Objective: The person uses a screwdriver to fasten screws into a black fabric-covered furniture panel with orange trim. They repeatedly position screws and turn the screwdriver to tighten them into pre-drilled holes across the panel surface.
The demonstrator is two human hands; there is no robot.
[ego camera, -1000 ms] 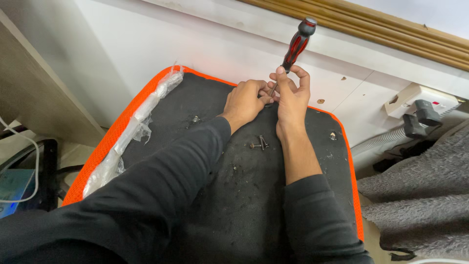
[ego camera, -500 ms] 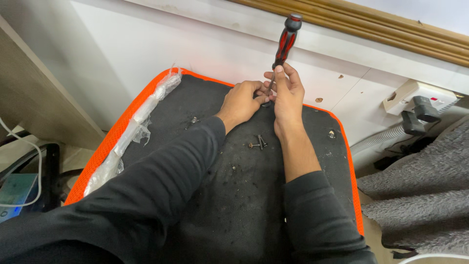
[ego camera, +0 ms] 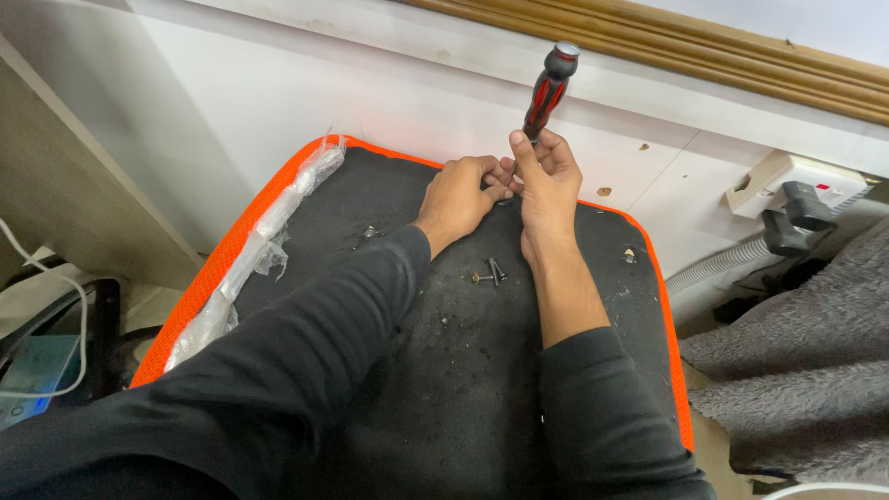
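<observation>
The right hand [ego camera: 548, 190] is wrapped around the lower shaft end of a red-and-black-handled screwdriver [ego camera: 548, 93], fingers pressed together on it, with the handle standing up and tilted slightly to the right above the knuckles, in front of the white wall panel [ego camera: 278, 102]. The tool's tip is hidden behind the fingers. The left hand [ego camera: 460, 196] lies just beside the right one, touching it, its fingers curled and pinched at the spot where the screwdriver points down; what they pinch is too small and covered to tell. Both hands rest at the far edge of a black padded panel with an orange mesh border [ego camera: 407, 370], which lies flat. A few small dark metal screws [ego camera: 489, 272] lie loose on the black surface near the right wrist. A crumpled clear plastic wrap [ego camera: 259, 250] runs along the panel's left orange edge. To the right, a white wall socket with a black plug [ego camera: 787, 199] sits above a grey fleecy blanket [ego camera: 796, 370].
</observation>
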